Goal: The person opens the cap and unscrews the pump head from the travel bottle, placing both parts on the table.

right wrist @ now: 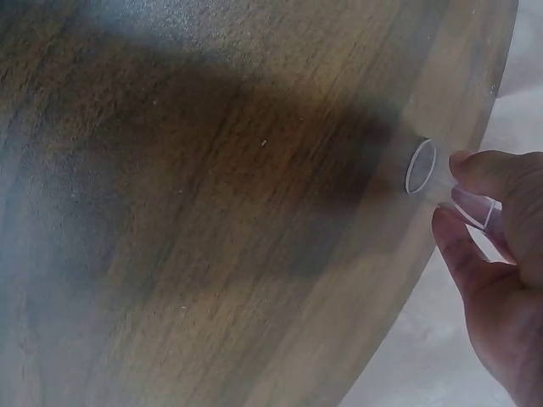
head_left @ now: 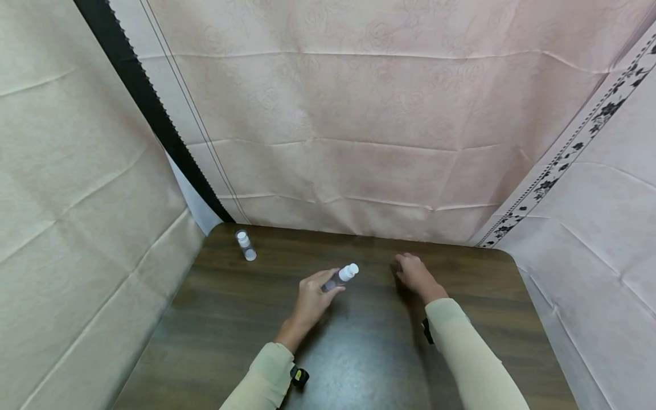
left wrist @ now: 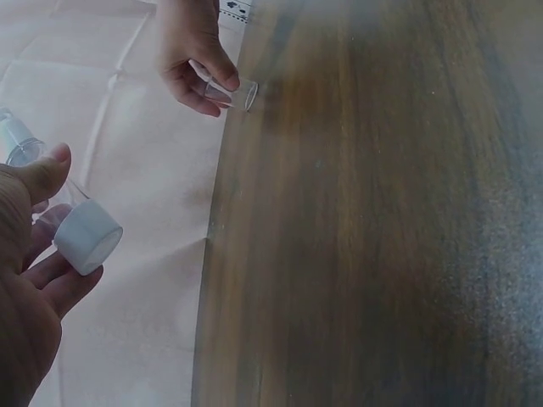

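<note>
Small bottle [head_left: 337, 279] and clear cover. The bottle, see-through with a white top [head_left: 351, 271] and a white base [left wrist: 89, 236], is in my left hand [head_left: 310, 297], raised over the middle of the tabletop [head_left: 369, 347] and tilted, top toward the right. My thumb and fingers pinch it around the body. I judge it light, stiff and rather slippery, best taken by the clear body, leaving the top free. The clear cover [right wrist: 437, 180], a thin-walled cylinder, is pinched between thumb and fingers of my right hand [head_left: 414, 274], near the far edge; whether it touches the wood I cannot tell. It looks light and hard, perhaps liable to crack, so a gentle hold on its sides suits it, clear of the rim. Well apart, near the far left corner, rests a second bottle [head_left: 246, 246]. Beyond the tabletop hangs creased pale cloth [head_left: 353, 125].
</note>
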`<state>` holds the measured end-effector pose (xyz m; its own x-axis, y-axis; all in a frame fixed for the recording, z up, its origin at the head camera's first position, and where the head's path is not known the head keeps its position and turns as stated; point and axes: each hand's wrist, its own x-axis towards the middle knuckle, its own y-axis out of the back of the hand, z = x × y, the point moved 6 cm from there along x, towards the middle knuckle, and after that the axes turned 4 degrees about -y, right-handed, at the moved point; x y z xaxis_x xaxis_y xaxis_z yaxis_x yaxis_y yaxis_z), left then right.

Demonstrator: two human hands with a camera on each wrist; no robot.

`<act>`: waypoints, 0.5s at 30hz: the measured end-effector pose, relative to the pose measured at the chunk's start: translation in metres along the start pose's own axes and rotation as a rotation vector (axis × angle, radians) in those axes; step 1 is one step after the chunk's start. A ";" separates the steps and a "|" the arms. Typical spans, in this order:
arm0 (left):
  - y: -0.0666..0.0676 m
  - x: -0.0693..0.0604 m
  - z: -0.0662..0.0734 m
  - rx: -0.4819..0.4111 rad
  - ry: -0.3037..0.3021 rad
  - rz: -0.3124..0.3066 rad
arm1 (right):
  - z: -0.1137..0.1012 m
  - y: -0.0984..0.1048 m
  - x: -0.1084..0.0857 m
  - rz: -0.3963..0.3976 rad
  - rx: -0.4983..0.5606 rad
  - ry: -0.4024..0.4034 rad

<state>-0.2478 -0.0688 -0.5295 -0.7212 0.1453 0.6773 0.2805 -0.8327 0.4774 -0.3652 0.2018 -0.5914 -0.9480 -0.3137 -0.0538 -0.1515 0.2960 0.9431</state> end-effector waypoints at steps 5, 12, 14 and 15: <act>0.000 0.001 0.000 -0.005 0.009 -0.012 | 0.000 -0.003 0.001 -0.001 0.009 0.009; -0.002 -0.001 -0.001 0.011 0.009 -0.023 | -0.001 -0.005 -0.002 0.022 0.045 0.011; -0.002 -0.002 -0.002 0.014 0.005 -0.020 | 0.000 -0.006 -0.003 0.020 0.063 0.007; -0.002 -0.002 -0.002 0.017 0.001 -0.017 | 0.000 -0.006 -0.004 0.015 0.078 -0.002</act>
<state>-0.2477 -0.0683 -0.5330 -0.7269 0.1585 0.6682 0.2788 -0.8211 0.4981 -0.3603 0.2016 -0.5974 -0.9509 -0.3067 -0.0405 -0.1583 0.3698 0.9155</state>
